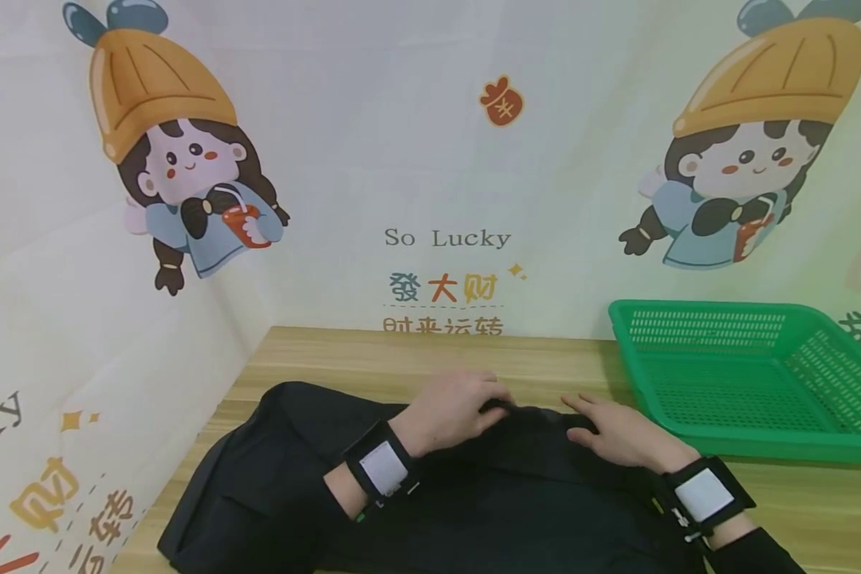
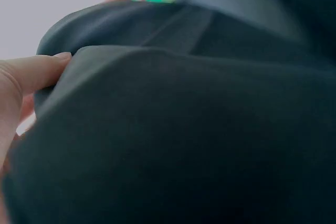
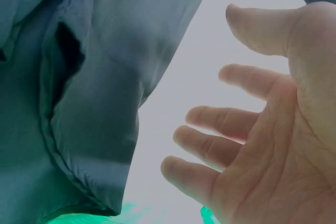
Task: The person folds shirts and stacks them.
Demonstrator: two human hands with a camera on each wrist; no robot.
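A black cloth garment (image 1: 524, 502) lies over the front of the table, with a loose bunched part at the left. My left hand (image 1: 448, 410) grips its far edge near the middle; in the left wrist view the thumb (image 2: 44, 72) presses on the dark fabric (image 2: 173, 129), the other fingers mostly hidden behind it. My right hand (image 1: 620, 426) is over the garment's right part, fingers spread. In the right wrist view its fingers (image 3: 210, 148) are apart and hold nothing, with a hanging fold of the fabric (image 3: 105, 93) beside them.
A green plastic basket (image 1: 760, 446) with slotted sides stands on the wooden table (image 1: 344, 347) at the right, just beyond my right hand. Behind and to the left hangs a white printed cloth (image 1: 373, 143) with cartoon figures. Each wrist bears a black strap.
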